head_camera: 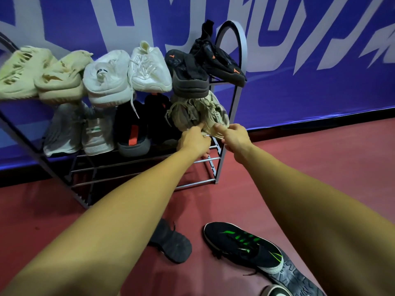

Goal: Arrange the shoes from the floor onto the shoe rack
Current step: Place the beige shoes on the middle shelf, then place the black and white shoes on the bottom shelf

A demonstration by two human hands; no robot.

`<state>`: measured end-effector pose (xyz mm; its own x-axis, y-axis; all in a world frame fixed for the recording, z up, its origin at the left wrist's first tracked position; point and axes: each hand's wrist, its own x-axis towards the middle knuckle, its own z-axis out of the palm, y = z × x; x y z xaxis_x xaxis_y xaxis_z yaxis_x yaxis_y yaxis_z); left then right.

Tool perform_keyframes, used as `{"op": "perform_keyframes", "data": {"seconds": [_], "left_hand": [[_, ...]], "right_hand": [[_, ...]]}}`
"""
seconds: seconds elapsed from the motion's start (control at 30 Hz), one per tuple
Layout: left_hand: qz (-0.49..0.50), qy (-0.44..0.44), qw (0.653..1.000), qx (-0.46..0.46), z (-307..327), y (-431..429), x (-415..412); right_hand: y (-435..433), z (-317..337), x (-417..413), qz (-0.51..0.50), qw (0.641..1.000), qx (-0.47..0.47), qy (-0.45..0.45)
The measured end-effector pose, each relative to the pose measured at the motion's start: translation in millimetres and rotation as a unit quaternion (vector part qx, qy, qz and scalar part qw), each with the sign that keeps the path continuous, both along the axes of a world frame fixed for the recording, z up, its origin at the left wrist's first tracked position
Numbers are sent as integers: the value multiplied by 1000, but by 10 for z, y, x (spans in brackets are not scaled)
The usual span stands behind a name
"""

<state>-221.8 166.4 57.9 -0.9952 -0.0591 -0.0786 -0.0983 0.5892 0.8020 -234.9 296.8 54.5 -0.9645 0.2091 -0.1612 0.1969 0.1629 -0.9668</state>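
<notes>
Green-striped shoe (241, 244) lies on open floor (299, 159); left hand (193, 140) and right hand (235, 138) pinch beige sneakers (205, 112) at rack (237, 82) edge.

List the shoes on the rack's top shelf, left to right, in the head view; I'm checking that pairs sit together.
pale yellow shoe, second pale yellow shoe, white sneaker, cream laced sneaker, dark grey shoe, black shoe with orange marks

I seem to be in an indoor sports hall: red rubbery floor (310, 171) underfoot, a big blue banner (299, 86) with white lettering along the wall, and a metal shoe rack (220, 165) packed with trainers (106, 80).
</notes>
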Motion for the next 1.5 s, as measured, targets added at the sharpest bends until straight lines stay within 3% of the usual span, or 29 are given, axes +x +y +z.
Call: {"op": "perform_keyframes", "data": {"seconds": [0.3,0.63,0.8,0.9,1.07,1.27,1.5], "left_hand": [[-59,-17,998,-16,188,-93,176],[-77,-22,996,-35,203,-477,500],[-106,-49,977,-181,218,-757,813],[-96,-68,968,-222,208,-913,1003],[-75,-129,959,-239,-104,-1134,1272],[-93,-190,940,-266,-719,-1296,1570],[-96,-217,933,-270,-1257,-1462,1680]], "right_hand": [[-11,23,22,-2,994,104,-18],[-180,58,473,103,968,226,-24],[-486,42,703,160,960,227,-37],[-676,-32,828,202,946,251,-47],[-825,-316,1082,259,912,308,-78],[-1045,-721,1229,353,817,448,-83],[-1138,-1367,1376,402,768,481,-131]]}}
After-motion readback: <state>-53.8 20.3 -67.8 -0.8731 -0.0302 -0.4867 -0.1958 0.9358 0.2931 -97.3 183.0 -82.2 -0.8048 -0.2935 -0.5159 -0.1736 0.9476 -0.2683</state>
